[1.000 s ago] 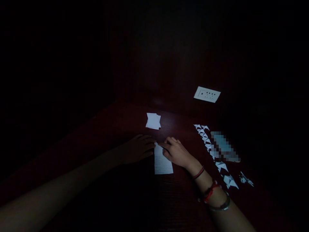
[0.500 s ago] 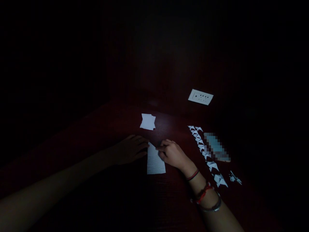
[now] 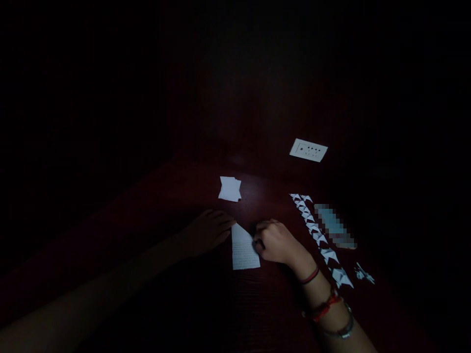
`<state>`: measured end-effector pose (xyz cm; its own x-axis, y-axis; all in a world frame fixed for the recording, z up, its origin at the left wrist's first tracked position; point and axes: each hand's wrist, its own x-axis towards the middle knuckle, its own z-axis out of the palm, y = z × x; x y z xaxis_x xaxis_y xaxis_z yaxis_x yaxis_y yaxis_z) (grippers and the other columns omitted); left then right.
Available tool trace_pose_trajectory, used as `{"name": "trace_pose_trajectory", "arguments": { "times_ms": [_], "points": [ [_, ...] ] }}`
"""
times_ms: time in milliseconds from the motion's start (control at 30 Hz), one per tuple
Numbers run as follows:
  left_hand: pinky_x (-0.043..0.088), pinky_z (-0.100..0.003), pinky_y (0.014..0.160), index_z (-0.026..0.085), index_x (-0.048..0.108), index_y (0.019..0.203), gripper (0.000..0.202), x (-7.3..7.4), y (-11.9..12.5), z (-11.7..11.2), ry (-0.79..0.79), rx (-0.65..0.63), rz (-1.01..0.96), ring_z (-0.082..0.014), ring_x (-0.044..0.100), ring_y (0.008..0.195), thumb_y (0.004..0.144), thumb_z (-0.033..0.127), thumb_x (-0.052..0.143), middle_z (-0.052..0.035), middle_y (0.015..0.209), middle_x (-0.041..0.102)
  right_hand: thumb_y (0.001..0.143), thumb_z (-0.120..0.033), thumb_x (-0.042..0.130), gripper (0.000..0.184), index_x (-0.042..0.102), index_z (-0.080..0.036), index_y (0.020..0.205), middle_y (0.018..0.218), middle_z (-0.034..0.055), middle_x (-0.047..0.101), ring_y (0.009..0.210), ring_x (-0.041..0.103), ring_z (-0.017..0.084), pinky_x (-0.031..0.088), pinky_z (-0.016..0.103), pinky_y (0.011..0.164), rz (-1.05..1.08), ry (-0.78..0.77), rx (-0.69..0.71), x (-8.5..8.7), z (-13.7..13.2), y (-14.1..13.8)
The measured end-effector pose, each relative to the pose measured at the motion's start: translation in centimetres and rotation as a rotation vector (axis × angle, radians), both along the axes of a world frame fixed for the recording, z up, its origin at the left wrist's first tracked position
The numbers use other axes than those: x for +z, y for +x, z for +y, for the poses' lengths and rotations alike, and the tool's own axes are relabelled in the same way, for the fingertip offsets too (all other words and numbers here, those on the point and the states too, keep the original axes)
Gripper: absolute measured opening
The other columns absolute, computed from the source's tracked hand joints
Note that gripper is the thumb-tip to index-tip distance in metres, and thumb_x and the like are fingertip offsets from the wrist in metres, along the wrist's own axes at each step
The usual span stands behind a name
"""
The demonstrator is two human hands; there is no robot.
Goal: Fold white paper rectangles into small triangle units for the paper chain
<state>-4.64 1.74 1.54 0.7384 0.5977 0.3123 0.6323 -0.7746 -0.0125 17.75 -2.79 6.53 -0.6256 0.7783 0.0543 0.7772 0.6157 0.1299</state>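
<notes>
Right hand [image 3: 275, 242] has slid down and outward along the slanted fold of the printed paper sheet [image 3: 245, 252] since the last frame; left hand [image 3: 209, 233] stays by the sheet's upper left corner. Sheet lies flat on the dark red table [image 3: 253, 309], between the two hands, upper right side slanted, lines of print across the lower part. Left fingers extended, slightly parted, grasping nothing, tips at the corner. Right fingers curled inward at the slanted edge; cannot tell whether they pinch the paper. Red braided bracelet [image 3: 326, 310] on right forearm, plus other bands. Stack of white paper pieces [image 3: 230, 189] sits beyond the sheet. Row of folded paper pieces [image 3: 329, 256] runs along the right, next to a pixelated oblong object [image 3: 334, 225]. Small pale bundle [image 3: 364, 274] near the row's close end, too dim to identify. White wall socket [image 3: 308, 150] behind.
</notes>
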Motion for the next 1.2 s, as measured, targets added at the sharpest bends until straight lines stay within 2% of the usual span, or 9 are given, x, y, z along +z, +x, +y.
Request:
{"name": "trace_pose_trajectory", "arguments": {
  "times_ms": [67, 167, 233, 333, 533, 667, 900, 1067, 1200],
  "points": [
    [0.022, -0.034, 0.097, 0.026, 0.043, 0.123, 0.035, 0.0, -0.1, 0.2, -0.027, -0.014, -0.019, -0.0171, 0.040, 0.114, 0.092, 0.031, 0.027, 0.0004, 0.125, 0.048, 0.074, -0.021, 0.049, 0.018, 0.065, -0.014, 0.072, 0.081, 0.0074, 0.061, 0.081, 0.055, 0.019, 0.037, 0.031, 0.079, -0.016, 0.011, -0.031, 0.3, 0.0, 0.0],
    [0.024, -0.034, 0.097, 0.026, 0.044, 0.122, 0.034, -0.2, -0.3, 0.5, -0.036, -0.034, -0.042, -0.0169, 0.041, 0.113, 0.092, 0.028, 0.028, 0.0005, 0.124, 0.049, 0.080, -0.021, 0.044, 0.023, 0.064, -0.016, 0.090, 0.087, 0.0063, 0.060, 0.084, 0.054, 0.017, 0.037, 0.030, 0.080, 0.080, 0.043, -0.069, 0.2, 0.2, -0.2],
    [0.026, -0.034, 0.096, 0.024, 0.046, 0.120, 0.033, -0.5, -0.3, 0.7, -0.022, -0.037, -0.063, -0.0178, 0.041, 0.113, 0.091, 0.027, 0.030, -0.0007, 0.123, 0.049, 0.086, -0.024, 0.038, 0.028, 0.059, -0.018, 0.104, 0.092, 0.0055, 0.058, 0.087, 0.053, 0.016, 0.037, 0.028, 0.082, 0.179, 0.043, -0.074, -0.3, 0.4, -0.4],
    [0.027, -0.034, 0.097, 0.023, 0.047, 0.120, 0.032, -0.7, -0.3, 0.9, -0.002, -0.048, -0.079, -0.0188, 0.039, 0.114, 0.091, 0.027, 0.032, -0.0013, 0.123, 0.048, 0.088, -0.034, 0.038, 0.033, 0.055, -0.018, 0.111, 0.093, 0.0058, 0.057, 0.089, 0.052, 0.015, 0.038, 0.027, 0.082, 0.280, -0.003, -0.088, -1.3, 0.7, -0.6],
    [0.027, -0.033, 0.097, 0.025, 0.048, 0.118, 0.031, -0.2, -0.4, 1.5, -0.016, -0.130, -0.056, -0.0170, 0.041, 0.112, 0.090, 0.024, 0.035, 0.0010, 0.118, 0.053, 0.084, -0.038, 0.047, 0.031, 0.058, -0.023, 0.109, 0.091, 0.0042, 0.054, 0.089, 0.050, 0.016, 0.039, 0.027, 0.079, 0.337, -0.058, -0.099, -2.5, 1.4, -0.8],
    [0.027, -0.034, 0.097, 0.027, 0.050, 0.116, 0.029, 0.5, -0.3, 1.5, -0.003, -0.108, -0.040, -0.0177, 0.041, 0.112, 0.089, 0.025, 0.038, 0.0022, 0.116, 0.055, 0.084, -0.033, 0.048, 0.028, 0.057, -0.029, 0.110, 0.091, 0.0029, 0.053, 0.090, 0.048, 0.015, 0.038, 0.028, 0.078, 0.341, -0.064, -0.067, -2.6, 1.5, -0.9],
    [0.028, -0.037, 0.094, 0.032, 0.055, 0.110, 0.025, 1.2, -1.0, 2.6, 0.071, -0.085, 0.017, -0.0206, 0.040, 0.112, 0.088, 0.030, 0.042, 0.0028, 0.112, 0.056, 0.085, -0.036, 0.045, 0.027, 0.060, -0.027, 0.106, 0.087, 0.0028, 0.053, 0.087, 0.048, 0.015, 0.038, 0.027, 0.078, 0.348, -0.096, -0.041, -2.5, 1.7, -0.7],
    [0.029, -0.036, 0.092, 0.032, 0.057, 0.107, 0.023, 1.2, -1.4, 3.5, 0.149, -0.130, 0.038, -0.0205, 0.041, 0.111, 0.087, 0.028, 0.045, 0.0024, 0.111, 0.056, 0.085, -0.036, 0.046, 0.026, 0.061, -0.027, 0.104, 0.086, 0.0028, 0.053, 0.085, 0.049, 0.015, 0.039, 0.026, 0.077, 0.346, -0.082, -0.039, -2.6, 1.8, -0.7],
    [0.033, -0.032, 0.086, 0.028, 0.059, 0.104, 0.021, 0.8, -2.1, 4.4, 0.156, -0.059, 0.021, -0.0179, 0.048, 0.102, 0.088, 0.029, 0.044, 0.0002, 0.105, 0.059, 0.085, -0.035, 0.046, 0.026, 0.062, -0.027, 0.103, 0.086, 0.0030, 0.054, 0.085, 0.050, 0.015, 0.039, 0.026, 0.076, 0.334, -0.080, -0.033, -2.6, 1.8, -0.7]
  ]
}}
